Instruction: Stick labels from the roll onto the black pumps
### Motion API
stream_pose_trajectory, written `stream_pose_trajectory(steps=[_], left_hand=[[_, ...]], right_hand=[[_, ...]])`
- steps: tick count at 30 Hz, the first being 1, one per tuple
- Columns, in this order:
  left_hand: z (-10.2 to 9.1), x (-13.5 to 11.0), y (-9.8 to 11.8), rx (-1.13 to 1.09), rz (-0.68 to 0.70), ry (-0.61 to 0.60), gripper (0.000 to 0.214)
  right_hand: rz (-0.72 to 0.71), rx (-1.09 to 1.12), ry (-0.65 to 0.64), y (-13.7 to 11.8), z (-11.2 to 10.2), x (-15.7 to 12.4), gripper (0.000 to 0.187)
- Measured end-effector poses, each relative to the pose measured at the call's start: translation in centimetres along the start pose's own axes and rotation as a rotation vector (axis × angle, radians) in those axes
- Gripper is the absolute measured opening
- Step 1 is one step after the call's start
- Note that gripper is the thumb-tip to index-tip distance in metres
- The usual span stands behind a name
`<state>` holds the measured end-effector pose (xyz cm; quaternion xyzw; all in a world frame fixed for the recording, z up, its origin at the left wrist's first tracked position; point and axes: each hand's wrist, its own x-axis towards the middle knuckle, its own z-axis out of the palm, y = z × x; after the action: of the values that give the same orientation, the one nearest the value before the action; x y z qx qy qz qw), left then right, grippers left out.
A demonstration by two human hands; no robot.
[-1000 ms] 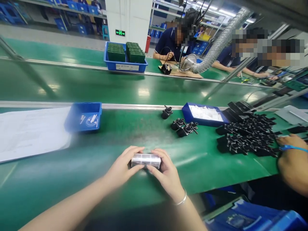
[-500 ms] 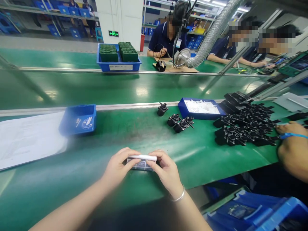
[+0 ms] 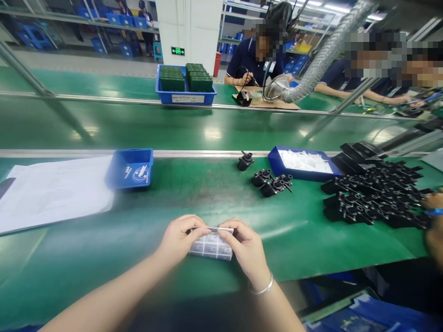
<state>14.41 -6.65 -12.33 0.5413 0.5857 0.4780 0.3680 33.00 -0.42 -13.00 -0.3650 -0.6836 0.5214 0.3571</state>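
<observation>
A sheet of printed labels [image 3: 211, 249], silver-grey with a grid of small rectangles, is held between my hands above the green bench. My left hand [image 3: 180, 237] pinches its upper left edge between thumb and fingers. At the upper right edge my right hand [image 3: 244, 242] grips it the same way; a silver bangle circles that wrist. The sheet's top is folded or curled back, and its lower part hangs down facing me. Beyond my hands stand several black pump-like parts, one [image 3: 245, 161] alone and others [image 3: 276, 184] close together.
At left, a blue tray [image 3: 133, 170] holds small white pieces, beside white paper sheets [image 3: 58, 193]. A blue box [image 3: 304, 163] of white slips stands behind the black parts. Many more black parts [image 3: 374, 193] are massed at right, near a co-worker's hand [image 3: 434, 200]. Another person works opposite.
The label sheet was rolled up with a white edge on top; now its lower part is unrolled, showing several rows. Both hands keep their hold. The view has shifted slightly left.
</observation>
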Motion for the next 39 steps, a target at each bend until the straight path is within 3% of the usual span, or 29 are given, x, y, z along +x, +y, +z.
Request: stream_pose_trajectory(steps=[4, 8, 14, 21, 28, 34, 39], left_hand=[[0.3, 0.0, 0.2, -0.104, -0.162, 0.025, 0.014], [0.6, 0.0, 0.4, -0.27, -0.279, 0.079, 0.022], [0.7, 0.1, 0.3, -0.263, -0.278, 0.135, 0.029], [0.6, -0.1, 0.5, -0.289, -0.258, 0.134, 0.023], [0.7, -0.2, 0.2, -0.348, -0.357, 0.168, 0.036], [0.9, 0.0, 0.0, -0.338, -0.362, 0.188, 0.03], [-0.3, -0.8, 0.1, -0.225, -0.364, 0.252, 0.03]], right_hand=[[-0.067, 0.043, 0.023, -0.2, 0.3, 0.1, 0.006], [-0.048, 0.065, 0.046, -0.2, 0.6, 0.1, 0.008], [0.068, 0.123, 0.109, 0.0, 1.4, 0.1, 0.02], [0.115, 0.191, 0.032, 0.0, 1.5, 0.1, 0.014], [0.162, 0.186, 0.133, 0.2, 2.1, 0.1, 0.032], [0.177, 0.35, 0.133, 0.1, 2.6, 0.3, 0.015], [0.129, 0.272, 0.263, -0.3, 3.2, 0.5, 0.024]])
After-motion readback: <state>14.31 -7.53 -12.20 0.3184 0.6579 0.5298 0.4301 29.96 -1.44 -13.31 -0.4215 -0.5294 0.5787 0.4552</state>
